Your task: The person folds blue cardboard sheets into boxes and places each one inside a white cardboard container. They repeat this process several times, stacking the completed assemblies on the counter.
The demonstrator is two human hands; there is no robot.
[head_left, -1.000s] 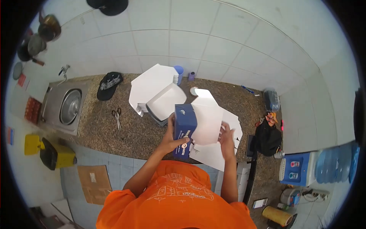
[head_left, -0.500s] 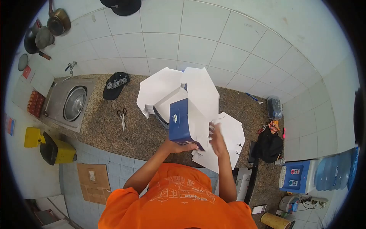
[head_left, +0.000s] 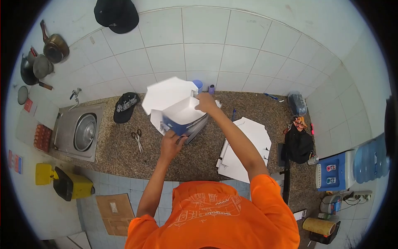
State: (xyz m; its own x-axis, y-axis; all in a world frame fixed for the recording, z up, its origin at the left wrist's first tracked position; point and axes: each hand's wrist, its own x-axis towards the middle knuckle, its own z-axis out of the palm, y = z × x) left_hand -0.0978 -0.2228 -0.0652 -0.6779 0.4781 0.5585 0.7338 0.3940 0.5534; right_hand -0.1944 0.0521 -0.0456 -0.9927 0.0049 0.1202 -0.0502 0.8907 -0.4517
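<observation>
A: Blue box (head_left: 175, 124) over the worktop (head_left: 186, 166), white inside facing up! Call it the middle of the dial, twelve at the wall (head_left: 204, 58). Where are the hands?

B: Right hand (head_left: 206, 103) at two o'clock, narrow, fingers closed over the box's rim! Left hand (head_left: 171, 145) between six and seven, fingertips up against the near blue side. How firm its hold is, I can't tell.

A: And around it?

B: White card (head_left: 169, 94) spreading out at eleven, its edge blurred! Blue cup (head_left: 198, 85) at one, small purple bottle (head_left: 211, 89) towards two, just beside the cup.

A: Over to three!

B: Blue pen (head_left: 233, 114) lying there, and the flat white sheets (head_left: 248, 147) at four, well apart from the box.

A: Other side?

B: Scissors (head_left: 137, 140) at eight, blades pointing to the near edge! Black cap (head_left: 125, 108) at nine, with the sink (head_left: 70, 132) beyond, a metal bowl (head_left: 85, 133) sitting inside it.

A: And far out past three?

B: Black bag (head_left: 299, 143), resting on the worktop!
</observation>
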